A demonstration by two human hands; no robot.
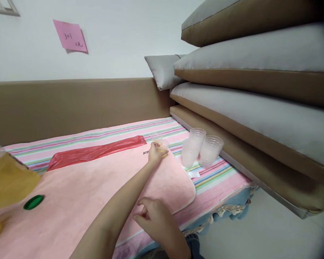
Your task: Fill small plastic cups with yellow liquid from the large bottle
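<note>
Clear plastic cup (164,142), thin-walled, round rim, yellowish inside, at far right corner of fuzzy pink mat (97,194). Left hand (156,154) grasps it, fingers curled on its side. Right hand (157,218) nearer the body, released, fingers loosely bent, holding nothing. Crinkled, glossy red plastic bag (97,153) along mat's far edge. Beyond mat's right edge, translucent stacked cups (211,151), tapered, ridged by nested rims. Left side: round green lid (34,202) on mat, beside large clear container (13,180) with yellow contents. Underneath, striped cloth (221,180) with ruffled edge. Right: piled grey-and-brown cushions (253,82), thick, seamed.
</note>
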